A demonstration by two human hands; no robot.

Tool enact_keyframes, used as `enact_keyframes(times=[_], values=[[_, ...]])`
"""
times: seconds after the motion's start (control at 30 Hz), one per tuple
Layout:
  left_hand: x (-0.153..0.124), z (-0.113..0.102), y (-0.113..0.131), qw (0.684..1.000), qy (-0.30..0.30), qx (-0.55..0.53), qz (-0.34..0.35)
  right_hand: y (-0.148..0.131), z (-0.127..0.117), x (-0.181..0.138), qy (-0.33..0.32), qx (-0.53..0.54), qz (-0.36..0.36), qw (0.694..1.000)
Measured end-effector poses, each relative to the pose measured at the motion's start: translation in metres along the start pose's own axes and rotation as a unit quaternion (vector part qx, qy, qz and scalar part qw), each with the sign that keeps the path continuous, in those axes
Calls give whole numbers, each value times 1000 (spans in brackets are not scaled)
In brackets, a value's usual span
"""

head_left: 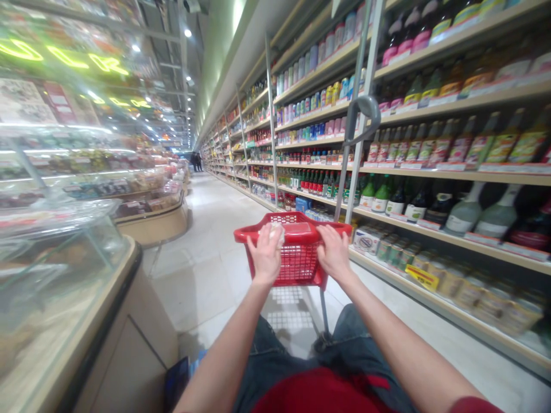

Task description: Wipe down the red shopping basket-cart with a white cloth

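Note:
A red plastic shopping cart [299, 267] with a grid basket stands in front of my knees. My left hand [266, 255] is at the left part of its red handle [297, 234], thumb held apart. A small crumpled white thing, like a tissue [279, 234], shows at the fingers of that hand. On the right part of the handle, my right hand [333, 252] is closed over the bar. The inside of the basket is mostly hidden.
Long shelves of bottles [465, 140] and cans [321, 103] line the right side. At the left are a glass-topped counter [129, 252] and a blurred food display [150, 209]. A pale tiled aisle [209, 212] runs ahead; people [197, 162] stand far down it.

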State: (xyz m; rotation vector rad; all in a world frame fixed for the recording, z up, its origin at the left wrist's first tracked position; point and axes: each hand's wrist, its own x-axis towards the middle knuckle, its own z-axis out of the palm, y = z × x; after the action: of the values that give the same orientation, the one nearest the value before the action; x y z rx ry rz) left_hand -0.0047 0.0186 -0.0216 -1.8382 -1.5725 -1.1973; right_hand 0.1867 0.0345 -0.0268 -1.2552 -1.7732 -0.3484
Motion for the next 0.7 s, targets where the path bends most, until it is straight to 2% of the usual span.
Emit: enact_keyframes(times=[0.13, 0.2, 0.3, 0.37, 0.43, 0.57, 0.63, 0.7], values=[[5, 7, 40, 998, -49, 0, 49, -18, -7, 13, 15, 26, 20, 999], [8, 8, 46, 996, -71, -3, 59, -38, -11, 23, 8, 43, -18, 999], [12, 3, 35, 996, -91, 7, 20, -66, -8, 33, -69, 55, -100, 991], [12, -4, 19, 994, -99, 28, -20, -78, 0, 34, -104, 42, -112, 987], [11, -12, 4, 992, -118, 45, -22, -83, 10, 31, -99, 21, -111, 989], [10, -23, -10, 987, -146, 59, 6, -75, 24, 22, -51, -8, -130, 990], [10, -24, -10, 988, -146, 58, 7, -57, 23, 17, -28, -14, -137, 990], [9, -24, -8, 989, -142, 50, 5, -30, 16, 12, 7, -25, -111, 993]])
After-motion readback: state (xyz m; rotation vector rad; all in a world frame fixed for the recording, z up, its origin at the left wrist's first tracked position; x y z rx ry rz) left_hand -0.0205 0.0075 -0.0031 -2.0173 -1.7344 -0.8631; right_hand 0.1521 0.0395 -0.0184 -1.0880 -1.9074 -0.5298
